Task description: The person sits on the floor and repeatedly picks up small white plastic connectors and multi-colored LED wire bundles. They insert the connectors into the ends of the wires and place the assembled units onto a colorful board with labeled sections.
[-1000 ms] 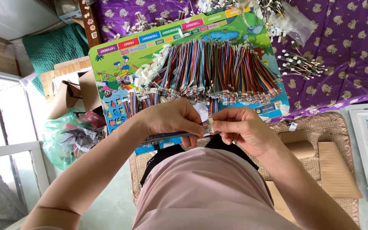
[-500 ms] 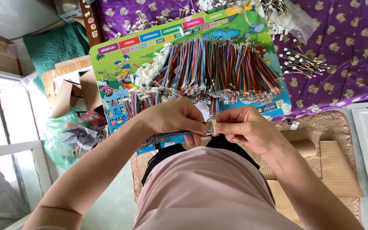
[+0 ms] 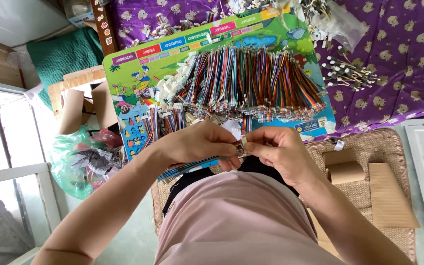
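My left hand [image 3: 199, 145] grips a flat bundle of rainbow-coloured ribbon wires [image 3: 185, 169] that trails down to the left. My right hand [image 3: 278, 152] pinches the wires' metal-tipped end, fingertips meeting my left hand's. Whether a small connector sits between the fingers is hidden. Just beyond my hands a large heap of the same coloured wire sets [image 3: 251, 81] lies on a colourful printed board [image 3: 138, 83]. A few more wire sets [image 3: 165, 122] lie at the board's near left.
Purple patterned cloth [image 3: 408, 49] covers the surface, with black-and-white small parts [image 3: 349, 73] and a clear bag [image 3: 339, 24]. A woven mat [image 3: 369, 147] holds cardboard pieces [image 3: 386, 196]. Cardboard boxes [image 3: 82, 105] and a green plastic bag [image 3: 82, 157] sit left.
Both hands stay together over my lap, with only small finger movement at the wire end. The view has shifted very slightly.
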